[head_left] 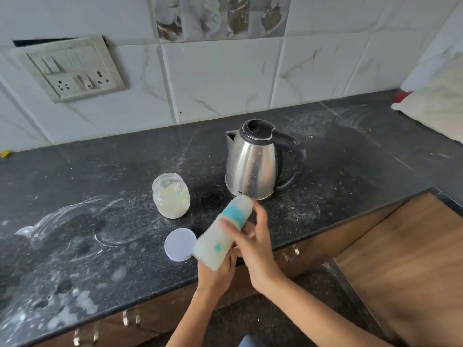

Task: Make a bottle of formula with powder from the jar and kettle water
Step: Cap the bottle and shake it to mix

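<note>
A baby bottle (220,236) with a teal collar and a clear cap is tilted, top pointing up and to the right, and motion-blurred. It looks cloudy white inside. My right hand (253,244) grips its middle from the right. My left hand (218,271) holds its base from below. An open glass jar (171,195) with pale powder stands behind on the black counter. Its white lid (180,244) lies flat just left of the bottle. The steel kettle (255,161) stands further back, lid closed, handle to the right.
The black stone counter (87,234) is smeared with white powder and wet patches. A switch and socket plate (67,68) is on the tiled wall at left. A white cloth (438,101) lies at the far right. A wooden surface (406,259) adjoins at lower right.
</note>
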A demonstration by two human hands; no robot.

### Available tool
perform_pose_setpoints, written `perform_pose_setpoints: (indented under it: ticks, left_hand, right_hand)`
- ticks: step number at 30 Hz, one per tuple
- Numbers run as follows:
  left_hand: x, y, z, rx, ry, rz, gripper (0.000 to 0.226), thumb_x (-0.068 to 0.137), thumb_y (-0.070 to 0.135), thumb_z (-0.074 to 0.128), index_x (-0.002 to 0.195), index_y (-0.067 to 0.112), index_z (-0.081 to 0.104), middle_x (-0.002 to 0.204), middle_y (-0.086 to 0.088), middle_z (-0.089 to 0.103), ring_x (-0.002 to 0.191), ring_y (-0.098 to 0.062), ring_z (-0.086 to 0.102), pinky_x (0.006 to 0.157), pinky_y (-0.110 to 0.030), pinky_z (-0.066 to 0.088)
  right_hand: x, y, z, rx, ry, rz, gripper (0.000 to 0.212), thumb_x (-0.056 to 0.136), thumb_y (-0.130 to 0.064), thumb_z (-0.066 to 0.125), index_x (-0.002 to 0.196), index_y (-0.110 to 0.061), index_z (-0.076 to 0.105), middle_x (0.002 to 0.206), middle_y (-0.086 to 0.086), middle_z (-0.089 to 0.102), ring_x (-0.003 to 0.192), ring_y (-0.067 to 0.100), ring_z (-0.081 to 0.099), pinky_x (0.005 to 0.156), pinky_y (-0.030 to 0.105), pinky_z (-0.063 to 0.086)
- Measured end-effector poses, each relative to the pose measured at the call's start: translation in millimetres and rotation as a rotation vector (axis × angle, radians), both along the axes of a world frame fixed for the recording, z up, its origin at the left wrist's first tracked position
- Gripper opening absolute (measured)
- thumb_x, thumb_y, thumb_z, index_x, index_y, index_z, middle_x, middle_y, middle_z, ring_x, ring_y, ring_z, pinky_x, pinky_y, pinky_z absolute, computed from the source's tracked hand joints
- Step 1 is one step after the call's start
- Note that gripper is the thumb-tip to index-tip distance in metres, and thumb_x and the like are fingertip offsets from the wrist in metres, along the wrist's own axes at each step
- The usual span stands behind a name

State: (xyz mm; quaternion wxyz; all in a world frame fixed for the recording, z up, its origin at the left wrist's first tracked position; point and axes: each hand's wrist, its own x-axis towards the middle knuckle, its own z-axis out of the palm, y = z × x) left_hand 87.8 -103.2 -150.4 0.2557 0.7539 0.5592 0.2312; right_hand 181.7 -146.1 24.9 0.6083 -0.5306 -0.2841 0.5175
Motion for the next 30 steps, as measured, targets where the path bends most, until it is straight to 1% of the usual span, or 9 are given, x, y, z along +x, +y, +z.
perform_pose_setpoints:
  ticks: [2,6,9,12,14,16,19,23,30]
  left_hand:
    - [3,0,-13,-0.096,-0.115,0.024,0.047,0.088,0.061,0.045,0.131,0.043,0.045,0.139,0.001,0.051,0.131,-0.019,0.046,0.107,-0.031,0.04]
    - [2,1,22,0.187,0.195,-0.061,0.048,0.097,0.041,0.031,0.134,0.022,0.054,0.138,-0.011,0.053,0.131,-0.033,0.046,0.104,-0.051,0.04]
    - [22,-17,48,0.147,0.091,-0.047,0.032,0.102,0.028,0.037,0.131,0.024,0.049,0.134,-0.014,0.055,0.128,-0.032,0.045,0.102,-0.039,0.042]
    - [32,-34,65,0.034,0.02,0.026,0.062,0.085,-0.015,0.058,0.131,0.013,0.028,0.137,0.0,0.048,0.116,-0.016,0.055,0.09,-0.02,0.051]
    - [21,-19,55,0.068,-0.056,-0.026,0.031,0.098,0.018,0.047,0.126,0.029,0.042,0.133,0.012,0.055,0.118,-0.006,0.054,0.092,-0.03,0.053]
    - [3,-5,32,0.131,0.225,0.021,0.043,0.098,0.038,0.033,0.136,0.026,0.049,0.139,-0.006,0.053,0.13,-0.027,0.047,0.104,-0.05,0.043]
    - [2,-8,41,0.304,0.271,-0.005,0.043,0.1,0.037,0.029,0.134,0.023,0.052,0.137,-0.006,0.054,0.131,-0.022,0.046,0.105,-0.046,0.04]
    - [8,-15,50,0.154,0.108,-0.137,0.03,0.1,0.012,0.043,0.13,0.015,0.047,0.135,-0.003,0.049,0.129,-0.006,0.045,0.101,-0.023,0.042]
    - [5,-5,30,0.202,0.174,-0.056,0.052,0.1,0.047,0.024,0.133,0.02,0.054,0.138,-0.011,0.053,0.13,-0.032,0.047,0.108,-0.047,0.032]
  right_hand:
    - [3,-5,2,-0.019,0.007,0.078,0.077,0.069,-0.028,0.088,0.13,-0.037,0.042,0.117,0.006,0.069,0.106,0.023,0.069,0.083,0.053,0.059]
    - [33,25,16,0.027,0.167,-0.236,0.067,0.086,-0.013,0.073,0.138,-0.029,0.033,0.124,0.011,0.06,0.109,0.025,0.066,0.066,0.036,0.061]
    - [1,10,2,-0.001,0.097,-0.095,0.066,0.082,-0.013,0.078,0.133,-0.031,0.039,0.12,0.012,0.065,0.102,0.02,0.069,0.069,0.038,0.061]
    - [-16,-9,3,-0.018,0.013,0.109,0.068,0.076,-0.013,0.083,0.129,-0.033,0.045,0.116,0.012,0.069,0.099,0.016,0.07,0.072,0.032,0.06]
    - [6,4,12,0.036,0.082,0.008,0.066,0.079,-0.011,0.079,0.132,-0.029,0.043,0.119,0.011,0.068,0.106,0.023,0.068,0.075,0.041,0.061]
    - [30,23,27,0.045,0.161,-0.204,0.066,0.084,-0.01,0.074,0.135,-0.027,0.036,0.122,0.009,0.062,0.107,0.025,0.066,0.07,0.041,0.062]
    - [16,20,17,0.053,0.107,-0.187,0.065,0.083,-0.009,0.075,0.132,-0.031,0.037,0.12,0.01,0.063,0.105,0.022,0.067,0.069,0.04,0.062]
    - [-10,-5,8,-0.007,-0.032,0.076,0.067,0.072,-0.015,0.085,0.121,-0.041,0.047,0.113,0.008,0.069,0.097,0.014,0.071,0.075,0.034,0.061]
    - [28,15,18,0.034,0.005,-0.196,0.073,0.08,-0.008,0.078,0.135,-0.033,0.037,0.114,0.004,0.065,0.098,0.016,0.069,0.073,0.04,0.063]
